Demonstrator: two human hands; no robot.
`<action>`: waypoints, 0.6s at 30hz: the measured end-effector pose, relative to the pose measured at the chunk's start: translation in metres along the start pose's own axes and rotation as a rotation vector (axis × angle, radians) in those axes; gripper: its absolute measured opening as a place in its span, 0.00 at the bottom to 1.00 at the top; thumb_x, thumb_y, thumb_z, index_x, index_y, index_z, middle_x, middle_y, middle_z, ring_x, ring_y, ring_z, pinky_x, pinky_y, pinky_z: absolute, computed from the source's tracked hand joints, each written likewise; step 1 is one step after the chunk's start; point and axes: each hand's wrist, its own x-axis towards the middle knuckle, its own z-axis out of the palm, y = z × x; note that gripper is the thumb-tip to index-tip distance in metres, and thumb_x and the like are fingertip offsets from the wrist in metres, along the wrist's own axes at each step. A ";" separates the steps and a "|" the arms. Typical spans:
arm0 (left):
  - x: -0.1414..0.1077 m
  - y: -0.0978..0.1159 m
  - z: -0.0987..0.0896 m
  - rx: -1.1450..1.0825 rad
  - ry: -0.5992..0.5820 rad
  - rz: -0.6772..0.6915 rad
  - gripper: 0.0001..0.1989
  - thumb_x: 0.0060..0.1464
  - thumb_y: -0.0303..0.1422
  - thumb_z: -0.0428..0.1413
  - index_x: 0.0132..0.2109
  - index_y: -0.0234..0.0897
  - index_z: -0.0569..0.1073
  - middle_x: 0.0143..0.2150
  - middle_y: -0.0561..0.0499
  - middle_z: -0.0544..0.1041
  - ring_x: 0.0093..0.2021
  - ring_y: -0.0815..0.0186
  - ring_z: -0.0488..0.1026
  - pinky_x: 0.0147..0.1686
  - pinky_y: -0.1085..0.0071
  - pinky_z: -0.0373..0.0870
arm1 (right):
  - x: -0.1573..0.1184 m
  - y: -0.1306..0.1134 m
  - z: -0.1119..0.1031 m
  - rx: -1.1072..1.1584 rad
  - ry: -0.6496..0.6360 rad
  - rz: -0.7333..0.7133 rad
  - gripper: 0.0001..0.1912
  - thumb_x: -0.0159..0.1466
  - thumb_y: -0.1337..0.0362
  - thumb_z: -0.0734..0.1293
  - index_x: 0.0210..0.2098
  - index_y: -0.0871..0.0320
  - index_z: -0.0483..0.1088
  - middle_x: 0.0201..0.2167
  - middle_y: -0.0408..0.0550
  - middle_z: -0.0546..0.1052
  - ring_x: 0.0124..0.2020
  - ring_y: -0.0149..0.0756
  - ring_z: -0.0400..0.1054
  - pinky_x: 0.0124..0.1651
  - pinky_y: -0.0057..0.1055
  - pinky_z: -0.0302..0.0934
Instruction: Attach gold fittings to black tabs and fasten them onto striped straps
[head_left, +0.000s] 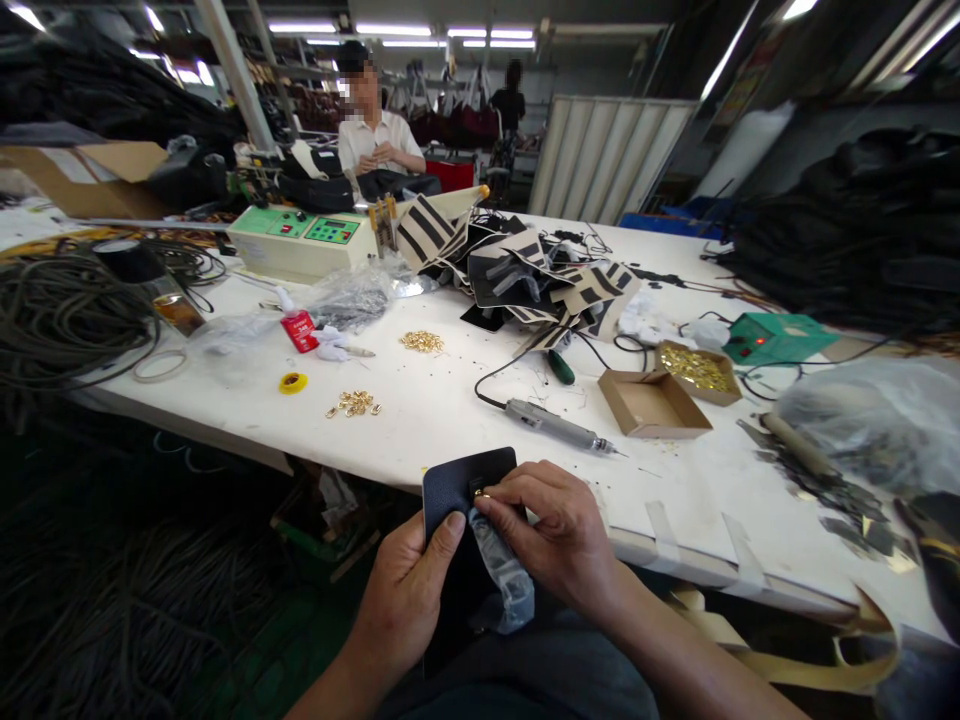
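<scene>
One flat, black, round-cornered textured panel is clasped in the left hand, thumb pressed on its face. The right hand pinches a small, shiny gold-coloured metal piece at that face, just above crumpled, translucent plastic film.

The 2 hands and forearms are bare, the clothing dark
</scene>
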 end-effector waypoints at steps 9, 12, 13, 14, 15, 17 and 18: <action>0.002 0.005 -0.013 0.179 -0.128 0.025 0.21 0.68 0.47 0.55 0.53 0.38 0.83 0.46 0.48 0.85 0.45 0.56 0.78 0.48 0.67 0.72 | 0.011 0.006 -0.025 -0.015 -0.338 -0.186 0.09 0.74 0.64 0.66 0.38 0.57 0.77 0.32 0.46 0.80 0.33 0.33 0.73 0.39 0.33 0.59; 0.002 0.006 -0.015 0.201 -0.148 0.020 0.21 0.68 0.47 0.55 0.52 0.37 0.84 0.44 0.48 0.85 0.44 0.56 0.78 0.47 0.67 0.71 | 0.013 0.007 -0.029 0.017 -0.383 -0.169 0.08 0.74 0.63 0.67 0.41 0.56 0.78 0.33 0.45 0.80 0.35 0.32 0.73 0.40 0.32 0.61; 0.002 0.005 -0.014 0.192 -0.153 0.012 0.21 0.68 0.47 0.55 0.52 0.37 0.84 0.44 0.48 0.85 0.44 0.56 0.78 0.47 0.67 0.72 | 0.013 0.007 -0.029 0.031 -0.385 -0.150 0.07 0.74 0.62 0.68 0.41 0.56 0.78 0.34 0.45 0.80 0.35 0.32 0.73 0.41 0.31 0.62; 0.002 0.004 -0.014 0.169 -0.158 -0.003 0.22 0.68 0.48 0.55 0.52 0.36 0.83 0.44 0.48 0.85 0.44 0.57 0.78 0.47 0.67 0.72 | 0.012 0.008 -0.029 0.052 -0.375 -0.123 0.07 0.73 0.62 0.69 0.41 0.56 0.79 0.34 0.45 0.80 0.35 0.32 0.73 0.40 0.31 0.63; 0.002 0.003 -0.013 0.132 -0.165 -0.026 0.22 0.68 0.48 0.56 0.53 0.36 0.83 0.44 0.47 0.85 0.43 0.57 0.78 0.46 0.67 0.72 | 0.011 0.008 -0.028 0.086 -0.357 -0.084 0.07 0.72 0.61 0.70 0.41 0.56 0.79 0.34 0.45 0.80 0.35 0.32 0.73 0.40 0.30 0.64; 0.001 -0.001 -0.011 0.032 -0.180 -0.083 0.22 0.67 0.48 0.57 0.54 0.35 0.82 0.43 0.46 0.85 0.41 0.58 0.79 0.45 0.67 0.74 | 0.009 0.010 -0.027 0.176 -0.290 0.033 0.07 0.70 0.59 0.72 0.43 0.56 0.80 0.35 0.45 0.81 0.36 0.32 0.74 0.40 0.29 0.66; 0.000 -0.003 -0.010 -0.022 -0.183 -0.113 0.23 0.66 0.48 0.58 0.54 0.35 0.82 0.43 0.45 0.85 0.40 0.58 0.79 0.44 0.66 0.74 | 0.008 0.011 -0.026 0.216 -0.233 0.099 0.08 0.70 0.59 0.73 0.44 0.56 0.80 0.35 0.45 0.81 0.36 0.33 0.75 0.40 0.30 0.67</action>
